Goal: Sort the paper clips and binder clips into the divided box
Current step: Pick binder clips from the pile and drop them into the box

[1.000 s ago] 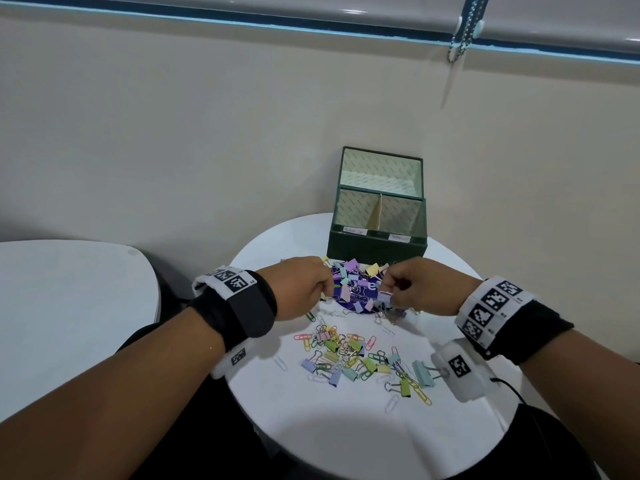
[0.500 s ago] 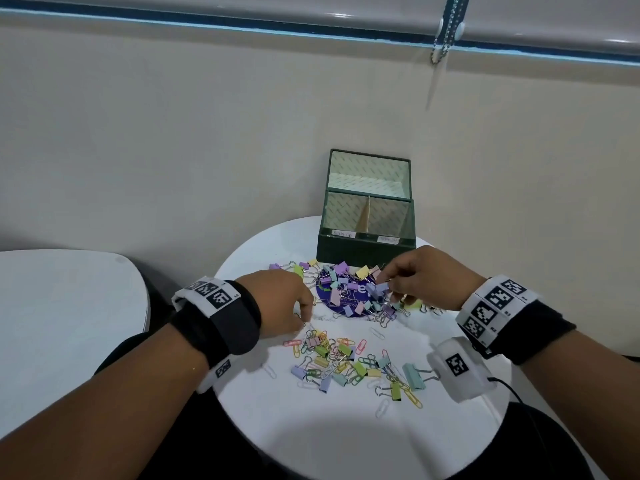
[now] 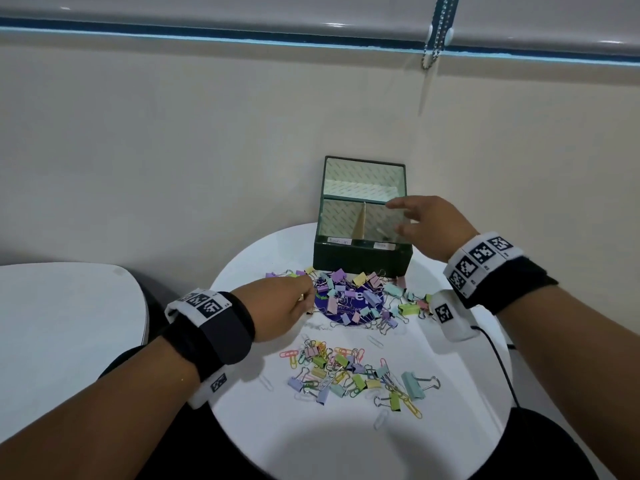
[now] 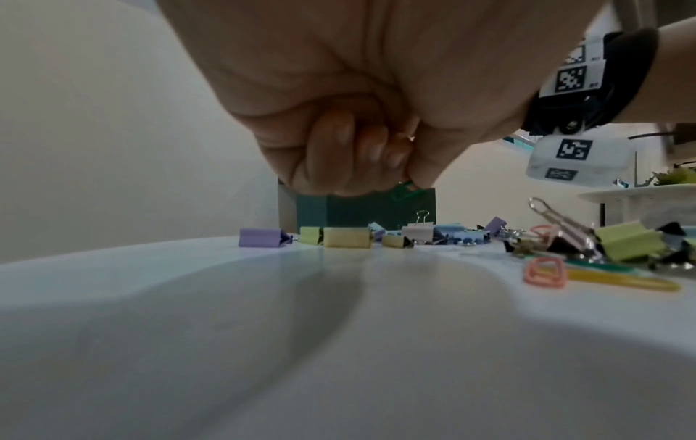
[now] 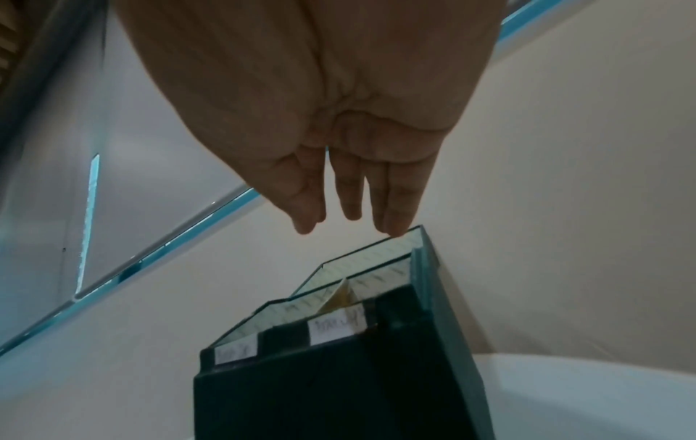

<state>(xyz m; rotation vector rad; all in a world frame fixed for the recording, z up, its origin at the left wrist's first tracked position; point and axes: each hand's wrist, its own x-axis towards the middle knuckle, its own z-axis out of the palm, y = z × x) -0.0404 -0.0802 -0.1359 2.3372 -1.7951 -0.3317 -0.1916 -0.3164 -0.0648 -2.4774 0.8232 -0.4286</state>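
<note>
A dark green divided box (image 3: 362, 259) stands open at the back of the round white table (image 3: 339, 441), with two labelled front compartments. My right hand (image 3: 420, 225) hovers over the right compartment, fingers (image 5: 350, 196) straight and spread, holding nothing. My left hand (image 3: 284, 308) is low at the left edge of a heap of pastel binder clips (image 3: 356, 299); in the left wrist view its curled fingers (image 4: 361, 154) pinch a green paper clip (image 4: 403, 190). A second heap of paper clips and binder clips (image 3: 349, 374) lies nearer me.
The far heap lies on a purple disc (image 3: 349, 310). A second white table (image 3: 65, 327) is at the left. The beige wall is close behind the box, and a bead chain (image 3: 431, 36) hangs from the blind above.
My right hand rose from the far heap to above the box's right compartment and opened. My left hand moved forward to the left edge of that heap.
</note>
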